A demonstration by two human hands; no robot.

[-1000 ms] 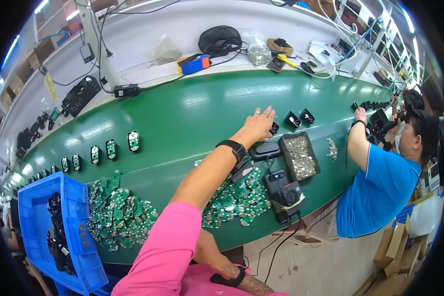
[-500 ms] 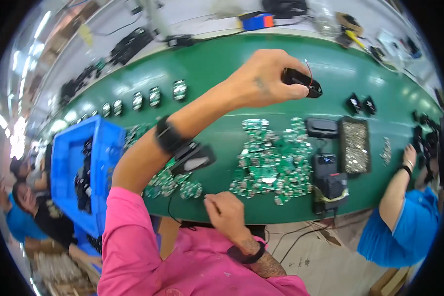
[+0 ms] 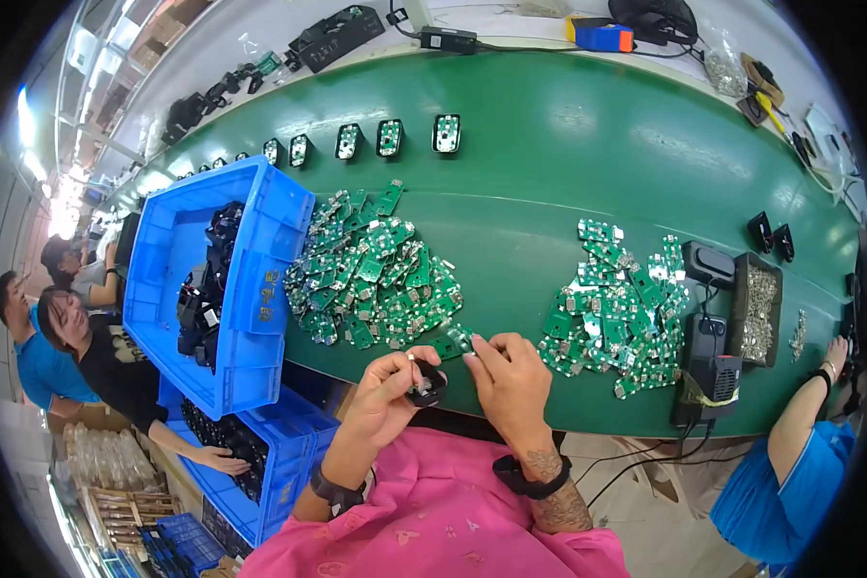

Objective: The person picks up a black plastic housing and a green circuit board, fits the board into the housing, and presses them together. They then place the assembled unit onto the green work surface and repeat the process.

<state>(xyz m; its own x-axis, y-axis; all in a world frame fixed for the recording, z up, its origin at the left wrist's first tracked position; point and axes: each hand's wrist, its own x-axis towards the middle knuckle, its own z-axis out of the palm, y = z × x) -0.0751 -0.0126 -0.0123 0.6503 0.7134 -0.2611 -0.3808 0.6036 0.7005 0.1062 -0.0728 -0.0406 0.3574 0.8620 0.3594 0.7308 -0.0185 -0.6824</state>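
Observation:
My left hand (image 3: 383, 397) is closed around a small black plastic housing (image 3: 430, 385), held near the table's front edge with its open side up. Beside it, my right hand (image 3: 512, 387) pinches a green circuit board (image 3: 459, 339) between thumb and fingers. The board is apart from the housing. A big heap of green circuit boards (image 3: 371, 270) lies just beyond my hands to the left. A second heap of boards (image 3: 615, 308) is to the right.
A blue bin (image 3: 265, 279) with black parts stands on the left. Board-filled black housings (image 3: 445, 133) line the far side. At right are a dark tray of small metal parts (image 3: 753, 318), a black device (image 3: 711, 361) and two black housings (image 3: 761, 231). Co-workers are on both sides.
My left hand has come back from the far right with the black housing, now in front of me. My right hand has moved up beside it and now holds a circuit board.

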